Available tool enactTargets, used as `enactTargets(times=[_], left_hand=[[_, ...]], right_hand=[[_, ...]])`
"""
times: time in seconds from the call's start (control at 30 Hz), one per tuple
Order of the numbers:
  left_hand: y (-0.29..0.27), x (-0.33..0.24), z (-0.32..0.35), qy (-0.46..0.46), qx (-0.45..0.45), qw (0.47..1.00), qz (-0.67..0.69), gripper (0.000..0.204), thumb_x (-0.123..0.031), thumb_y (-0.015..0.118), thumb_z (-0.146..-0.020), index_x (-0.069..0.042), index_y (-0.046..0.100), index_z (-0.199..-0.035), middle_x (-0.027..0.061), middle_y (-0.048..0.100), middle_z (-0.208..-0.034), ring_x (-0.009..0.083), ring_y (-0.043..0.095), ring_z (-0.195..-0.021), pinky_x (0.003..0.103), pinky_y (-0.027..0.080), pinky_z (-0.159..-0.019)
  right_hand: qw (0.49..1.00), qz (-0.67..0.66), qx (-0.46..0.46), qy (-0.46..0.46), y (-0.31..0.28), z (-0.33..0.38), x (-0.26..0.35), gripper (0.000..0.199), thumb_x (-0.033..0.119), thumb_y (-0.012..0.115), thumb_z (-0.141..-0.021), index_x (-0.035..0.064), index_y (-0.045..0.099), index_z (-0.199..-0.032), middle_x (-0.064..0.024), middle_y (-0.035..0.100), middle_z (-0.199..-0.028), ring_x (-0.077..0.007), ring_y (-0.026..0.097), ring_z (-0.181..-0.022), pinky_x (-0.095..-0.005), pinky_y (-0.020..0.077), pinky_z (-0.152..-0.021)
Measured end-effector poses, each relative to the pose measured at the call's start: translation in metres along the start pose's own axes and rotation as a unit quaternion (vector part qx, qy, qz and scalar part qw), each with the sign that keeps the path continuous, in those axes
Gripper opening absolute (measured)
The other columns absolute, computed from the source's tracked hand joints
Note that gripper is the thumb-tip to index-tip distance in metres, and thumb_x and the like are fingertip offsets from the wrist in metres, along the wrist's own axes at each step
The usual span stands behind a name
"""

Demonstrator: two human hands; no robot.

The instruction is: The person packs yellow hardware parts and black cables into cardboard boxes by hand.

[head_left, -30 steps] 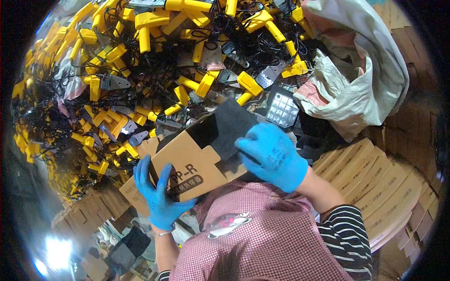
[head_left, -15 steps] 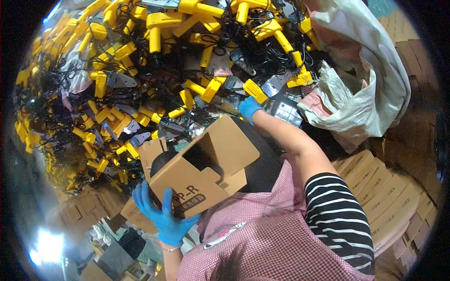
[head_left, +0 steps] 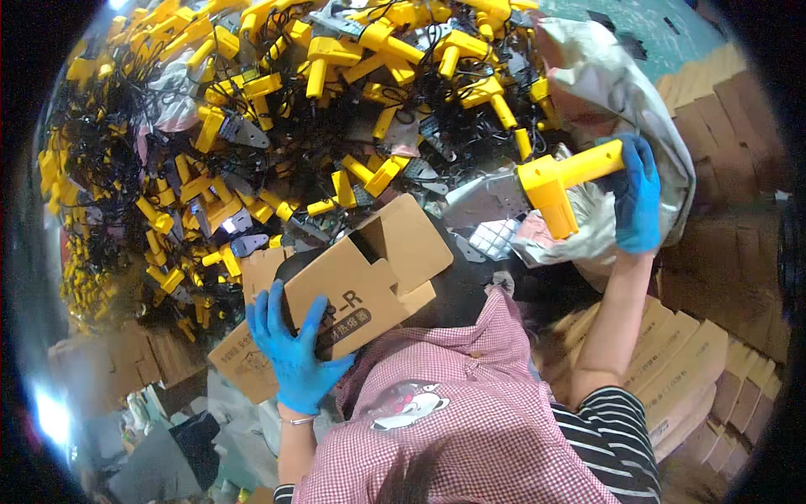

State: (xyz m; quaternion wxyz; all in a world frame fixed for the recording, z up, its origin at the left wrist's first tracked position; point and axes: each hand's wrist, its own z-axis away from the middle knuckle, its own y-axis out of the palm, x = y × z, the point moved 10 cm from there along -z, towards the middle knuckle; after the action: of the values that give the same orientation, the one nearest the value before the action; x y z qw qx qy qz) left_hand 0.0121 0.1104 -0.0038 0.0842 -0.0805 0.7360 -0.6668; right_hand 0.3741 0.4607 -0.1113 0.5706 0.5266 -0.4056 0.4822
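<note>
The right hand point(head_left: 636, 195), raised far right, holds a yellow pistol-shaped tool point(head_left: 561, 178) in a closed grip; the left hand point(head_left: 290, 346) clasps the open cardboard box point(head_left: 361, 281) near.

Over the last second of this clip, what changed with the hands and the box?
The right hand left the cardboard box, reached into the pile and now holds a yellow gun-shaped tool lifted out to the right. The left hand kept hold of the box, which stayed open in the lap.
</note>
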Motion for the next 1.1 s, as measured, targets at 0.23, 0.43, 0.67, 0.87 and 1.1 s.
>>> enactTargets(times=[0.23, 0.43, 0.67, 0.87, 1.1], left_hand=[[-0.004, -0.013, -0.009, 0.05, -0.015, 0.998, 0.017, 0.084, -0.049, 0.084, -0.059, -0.019, 0.062, -0.134, 0.024, 0.035, -0.155, 0.0474, 0.031, -0.142, 0.061, 0.021, -0.117], [-0.006, -0.03, -0.021, 0.094, -0.032, 0.994, 0.05, 0.083, -0.048, 0.086, -0.058, -0.022, 0.063, -0.133, 0.0239, 0.036, -0.154, 0.0483, 0.031, -0.142, 0.061, 0.022, -0.117], [-0.008, -0.087, -0.028, 0.186, -0.045, 0.973, 0.129, 0.082, -0.048, 0.088, -0.058, -0.026, 0.063, -0.133, 0.0226, 0.037, -0.153, 0.0454, 0.032, -0.14, 0.061, 0.022, -0.117], [0.026, -0.089, -0.029, 0.157, -0.029, 0.979, 0.129, 0.092, -0.048, 0.088, -0.055, -0.021, 0.059, -0.138, 0.0227, 0.037, -0.151, 0.0456, 0.033, -0.138, 0.059, 0.022, -0.116], [0.033, -0.096, -0.037, 0.18, 0.006, 0.973, 0.147, 0.099, -0.055, 0.086, -0.055, -0.018, 0.054, -0.141, 0.022, 0.036, -0.149, 0.0446, 0.032, -0.136, 0.06, 0.022, -0.114]], right_hand=[[0.981, -0.003, -0.151, -0.118, -0.052, 0.085, 0.063, 0.026, 0.027, 0.062, -0.101, 0.0053, 0.064, -0.115, -0.0107, 0.071, -0.105, -0.0204, 0.068, -0.093, -0.0349, 0.0578, -0.08], [0.961, 0.057, -0.243, -0.118, -0.07, 0.11, 0.073, 0.026, 0.031, 0.063, -0.1, 0.0055, 0.066, -0.108, -0.0053, 0.067, -0.096, -0.0141, 0.065, -0.084, -0.0318, 0.0558, -0.07], [0.992, 0.072, -0.101, 0.036, 0.037, 0.118, -0.009, 0.029, 0.032, 0.068, -0.097, 0.0044, 0.067, -0.107, -0.0039, 0.066, -0.093, -0.0107, 0.058, -0.086, -0.0272, 0.0507, -0.072], [0.942, 0.035, 0.174, 0.285, 0.102, 0.163, -0.052, 0.041, 0.034, 0.062, -0.099, -0.0023, 0.067, -0.117, -0.0099, 0.07, -0.095, -0.0161, 0.066, -0.088, -0.0312, 0.0528, -0.08], [0.851, 0.319, 0.403, 0.102, 0.12, 0.184, -0.065, 0.038, 0.035, 0.06, -0.092, 0.0058, 0.071, -0.114, -0.0216, 0.072, -0.108, -0.0353, 0.069, -0.1, -0.041, 0.0522, -0.091]])
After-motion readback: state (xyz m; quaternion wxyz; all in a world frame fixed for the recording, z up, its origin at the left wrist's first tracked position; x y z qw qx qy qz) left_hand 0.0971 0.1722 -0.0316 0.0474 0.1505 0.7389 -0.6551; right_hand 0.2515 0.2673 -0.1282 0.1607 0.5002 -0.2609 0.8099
